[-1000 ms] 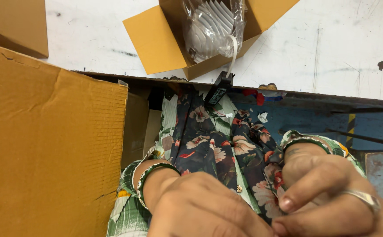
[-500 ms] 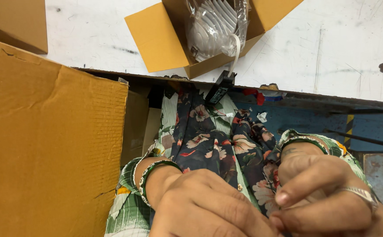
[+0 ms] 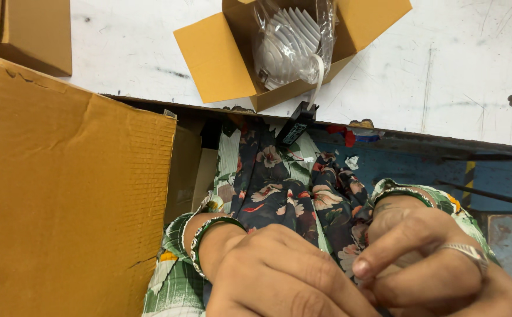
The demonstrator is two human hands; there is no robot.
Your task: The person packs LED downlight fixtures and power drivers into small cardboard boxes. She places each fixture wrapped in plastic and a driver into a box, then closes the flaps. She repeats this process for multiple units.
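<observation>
Cardboard fills the left of the view: a big brown carton (image 3: 62,194) stands against the edge of a scuffed white surface (image 3: 455,70), its corrugated side facing the person seated beside it. Farther back on that surface lies a smaller open box (image 3: 221,56), flaps spread, with a pale finned part in a clear plastic bag (image 3: 291,41) resting inside; a white lead runs from the bag to a small black plug (image 3: 296,123) hanging over the surface's edge. Another carton's corner (image 3: 24,32) shows at top left.

Below the edge, over a dark flowered garment (image 3: 279,188) in the lap, the person's two hands meet at the bottom of the frame. The left hand (image 3: 279,282), a green bangle (image 3: 206,243) at its wrist, is curled knuckles-up. The right hand (image 3: 432,264), wearing a silver ring (image 3: 464,253), is bent with thumb and forefinger drawn close together. Whatever they pinch is too small or too hidden to tell; neither hand can be said to hold anything for certain.

By the look of it, the step in hand is fine finger work in the lap, apart from the bagged part, which waits untouched in its box. A next move would call for a steady pinch and little force.
</observation>
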